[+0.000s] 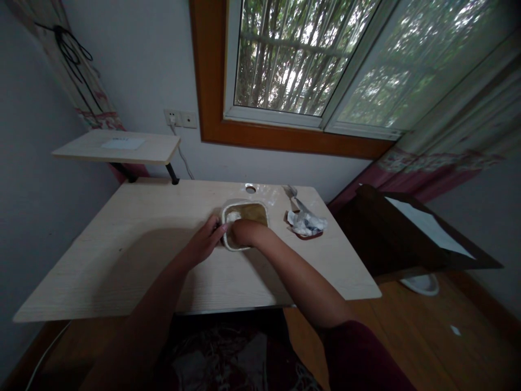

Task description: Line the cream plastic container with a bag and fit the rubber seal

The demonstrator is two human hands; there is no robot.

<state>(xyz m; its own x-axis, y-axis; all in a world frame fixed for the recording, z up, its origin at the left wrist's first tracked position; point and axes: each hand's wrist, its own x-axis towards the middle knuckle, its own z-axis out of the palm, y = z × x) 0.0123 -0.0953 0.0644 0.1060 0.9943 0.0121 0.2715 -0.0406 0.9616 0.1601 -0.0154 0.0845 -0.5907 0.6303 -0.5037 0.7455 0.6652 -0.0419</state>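
Note:
A rectangular container (265, 207) with a pale rim and a brownish inside stands on the light wooden desk in front of me. My left hand (204, 240) grips its left wall, thumb at the rim. Down inside the container is my right hand (246, 233), curled, its fingertips hidden. A whitish patch or wad (233, 216) shows beside those fingers; I cannot tell if it is cloth, paper or something else. To the right, crumpled white tissue or plastic (306, 221) lies on a reddish-brown lid or shallow tray (311, 236).
A raised shelf (85, 145) on black legs bears a paper (123, 143) at the desk's back left. The desk (134, 260) has a round cable hole (250, 189) near its back edge. A dark brown surface (374, 201) with a white sheet (427, 225) stands right of the desk.

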